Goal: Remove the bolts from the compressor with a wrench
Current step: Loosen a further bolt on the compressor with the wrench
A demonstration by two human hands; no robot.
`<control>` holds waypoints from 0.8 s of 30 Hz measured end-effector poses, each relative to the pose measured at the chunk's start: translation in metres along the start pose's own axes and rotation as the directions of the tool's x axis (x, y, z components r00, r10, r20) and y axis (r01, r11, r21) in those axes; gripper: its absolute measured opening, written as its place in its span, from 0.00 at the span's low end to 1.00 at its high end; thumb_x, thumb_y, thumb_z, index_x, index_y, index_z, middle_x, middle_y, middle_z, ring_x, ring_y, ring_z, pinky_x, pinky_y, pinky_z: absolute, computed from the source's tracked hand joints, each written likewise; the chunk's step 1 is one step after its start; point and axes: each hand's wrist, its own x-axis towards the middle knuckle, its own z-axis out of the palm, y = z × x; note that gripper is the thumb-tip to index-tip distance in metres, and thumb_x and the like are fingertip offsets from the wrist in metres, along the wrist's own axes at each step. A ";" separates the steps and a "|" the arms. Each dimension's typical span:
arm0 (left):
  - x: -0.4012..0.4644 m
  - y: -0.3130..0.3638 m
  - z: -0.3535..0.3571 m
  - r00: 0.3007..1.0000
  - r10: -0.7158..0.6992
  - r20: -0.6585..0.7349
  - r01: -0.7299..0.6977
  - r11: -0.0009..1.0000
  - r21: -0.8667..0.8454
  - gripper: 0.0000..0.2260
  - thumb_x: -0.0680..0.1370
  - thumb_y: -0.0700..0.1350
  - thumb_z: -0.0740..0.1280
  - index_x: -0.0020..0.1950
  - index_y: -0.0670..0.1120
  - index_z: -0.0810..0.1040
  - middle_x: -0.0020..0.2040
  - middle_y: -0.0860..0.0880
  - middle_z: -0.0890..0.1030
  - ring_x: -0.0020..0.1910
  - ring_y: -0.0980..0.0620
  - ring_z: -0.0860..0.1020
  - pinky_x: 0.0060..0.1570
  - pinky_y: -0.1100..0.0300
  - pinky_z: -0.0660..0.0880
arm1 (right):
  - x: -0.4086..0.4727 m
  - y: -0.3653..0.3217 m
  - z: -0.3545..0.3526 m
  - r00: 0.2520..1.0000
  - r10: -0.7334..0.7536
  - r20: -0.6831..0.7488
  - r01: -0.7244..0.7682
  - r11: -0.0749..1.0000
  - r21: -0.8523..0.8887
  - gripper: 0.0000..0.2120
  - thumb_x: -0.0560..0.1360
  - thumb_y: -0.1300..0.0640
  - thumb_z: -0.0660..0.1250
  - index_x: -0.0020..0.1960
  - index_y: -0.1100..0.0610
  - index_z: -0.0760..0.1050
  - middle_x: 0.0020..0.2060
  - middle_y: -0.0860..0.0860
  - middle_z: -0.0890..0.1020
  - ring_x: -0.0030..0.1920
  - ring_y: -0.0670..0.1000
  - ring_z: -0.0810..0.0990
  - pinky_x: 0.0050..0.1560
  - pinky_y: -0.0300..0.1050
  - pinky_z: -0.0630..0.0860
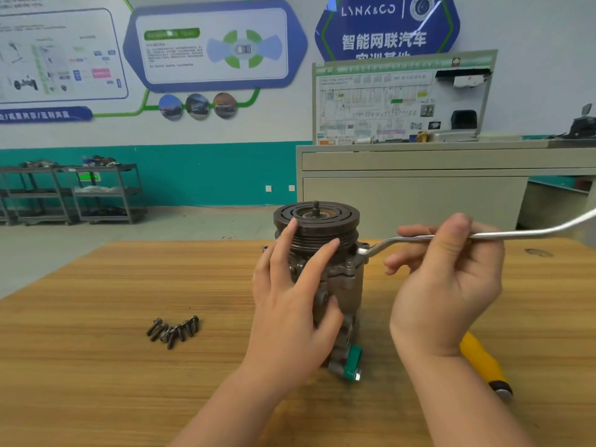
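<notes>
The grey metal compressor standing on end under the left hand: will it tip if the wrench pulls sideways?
Probably heavy, being a solid metal compressor. It stands tall on end with the wide pulley on top, so it may tip. The left hand bracing it likely helps while the silver wrench pulls near the top.

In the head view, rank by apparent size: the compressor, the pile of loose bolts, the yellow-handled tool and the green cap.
1. compressor
2. yellow-handled tool, partly hidden behind the right forearm
3. pile of loose bolts, close to the tool's visible part, so unsure
4. green cap
</notes>
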 end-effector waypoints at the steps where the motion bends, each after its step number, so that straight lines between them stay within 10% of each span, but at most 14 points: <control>1: 0.000 0.000 0.000 1.000 -0.001 0.000 0.001 1.000 -0.001 0.30 0.75 0.50 0.65 0.74 0.67 0.58 0.78 0.63 0.39 0.78 0.47 0.46 0.73 0.47 0.50 | -0.002 0.000 0.001 0.998 -0.042 0.035 0.043 0.999 -0.014 0.06 0.81 0.48 0.57 0.46 0.47 0.68 0.33 0.49 0.81 0.23 0.46 0.76 0.25 0.38 0.72; 5: 0.000 0.001 -0.002 1.000 0.016 -0.023 -0.015 1.000 0.010 0.29 0.74 0.49 0.66 0.73 0.65 0.61 0.78 0.59 0.43 0.77 0.45 0.50 0.73 0.48 0.51 | -0.009 0.001 -0.002 0.929 -0.247 0.275 0.278 0.957 -0.080 0.07 0.82 0.45 0.57 0.47 0.40 0.71 0.34 0.47 0.79 0.25 0.44 0.77 0.28 0.37 0.72; 8: 0.001 0.001 -0.002 0.999 0.012 -0.039 -0.013 1.000 -0.005 0.29 0.74 0.48 0.67 0.73 0.64 0.63 0.79 0.59 0.45 0.77 0.44 0.52 0.73 0.48 0.52 | -0.010 0.003 -0.006 0.843 -0.347 0.411 0.422 0.900 -0.108 0.10 0.83 0.49 0.58 0.48 0.53 0.73 0.33 0.44 0.76 0.30 0.44 0.76 0.34 0.37 0.72; 17: 0.001 0.003 0.000 1.000 0.014 -0.027 -0.014 0.999 -0.036 0.31 0.75 0.44 0.69 0.72 0.67 0.61 0.79 0.58 0.44 0.77 0.45 0.50 0.73 0.48 0.51 | -0.006 0.000 -0.007 0.762 -0.425 0.489 0.569 0.800 -0.190 0.20 0.82 0.53 0.59 0.41 0.65 0.78 0.34 0.49 0.74 0.35 0.41 0.69 0.43 0.25 0.67; 24: 0.004 0.007 -0.002 1.000 -0.013 0.001 0.013 0.993 -0.114 0.17 0.77 0.49 0.62 0.64 0.63 0.68 0.79 0.51 0.51 0.78 0.42 0.50 0.74 0.39 0.55 | -0.019 0.002 -0.004 0.694 -0.409 0.592 0.603 0.780 -0.169 0.10 0.76 0.61 0.69 0.42 0.67 0.81 0.36 0.57 0.82 0.36 0.50 0.79 0.37 0.43 0.77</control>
